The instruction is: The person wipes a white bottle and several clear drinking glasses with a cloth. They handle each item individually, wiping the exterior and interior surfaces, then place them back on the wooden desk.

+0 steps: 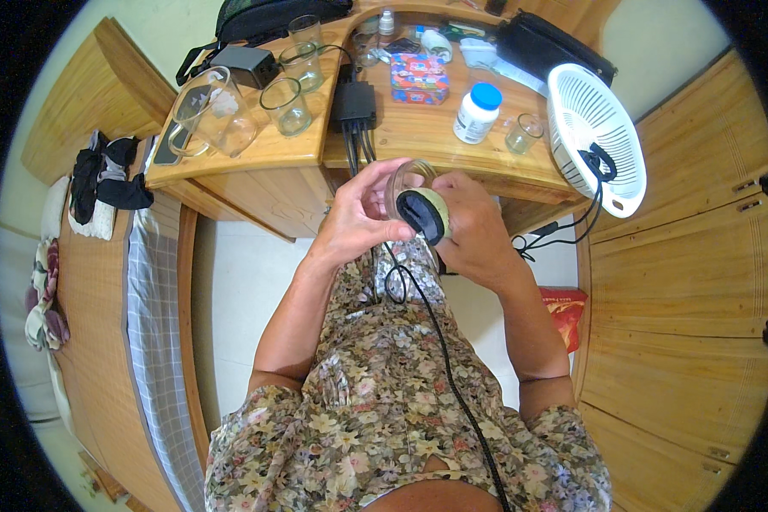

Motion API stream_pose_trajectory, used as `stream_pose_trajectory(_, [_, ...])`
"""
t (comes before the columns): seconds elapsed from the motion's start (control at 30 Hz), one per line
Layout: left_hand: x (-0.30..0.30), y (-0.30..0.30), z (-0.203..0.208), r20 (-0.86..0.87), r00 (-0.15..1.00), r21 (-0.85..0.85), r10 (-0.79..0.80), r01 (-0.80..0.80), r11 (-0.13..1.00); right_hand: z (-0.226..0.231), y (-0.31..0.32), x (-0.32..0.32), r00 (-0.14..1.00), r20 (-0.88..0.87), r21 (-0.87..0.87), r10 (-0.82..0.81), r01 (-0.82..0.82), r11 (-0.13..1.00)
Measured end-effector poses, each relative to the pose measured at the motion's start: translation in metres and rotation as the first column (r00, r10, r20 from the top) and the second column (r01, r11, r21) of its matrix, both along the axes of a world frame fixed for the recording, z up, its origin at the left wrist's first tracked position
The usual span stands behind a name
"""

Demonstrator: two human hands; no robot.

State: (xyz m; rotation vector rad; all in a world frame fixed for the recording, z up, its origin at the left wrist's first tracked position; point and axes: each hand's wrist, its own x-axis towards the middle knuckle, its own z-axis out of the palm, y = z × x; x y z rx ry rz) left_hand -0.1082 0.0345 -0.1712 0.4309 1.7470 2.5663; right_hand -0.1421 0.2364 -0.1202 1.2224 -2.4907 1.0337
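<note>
In the head view, both hands are close together just before the desk [401, 128]: the left hand [350, 220] grips a clear glass [398, 183], and the right hand [478, 235] clasps a black-and-yellowish pad [427, 215]. The pad hides part of the glass; the right fingertips are hard to make out.

Wooden desk [392, 128] with glasses [288, 113], bottle [476, 119], patterned box [420, 81]

Head-worn fisheye, facing downward
</note>
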Motion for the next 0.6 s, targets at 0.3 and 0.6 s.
stream_pose_trajectory(0.3, [0.001,0.0,0.004,0.012,0.999,0.259,-0.048,0.043,0.965,-0.004,0.013,0.006,0.775,0.629,-0.568,0.062,0.403,0.718])
stream_pose_trajectory(0.6, [0.001,0.007,0.007,-0.035,0.994,0.334,-0.101,0.107,0.936,-0.021,0.003,-0.005,0.672,0.73,-0.52,0.125,0.427,0.739])
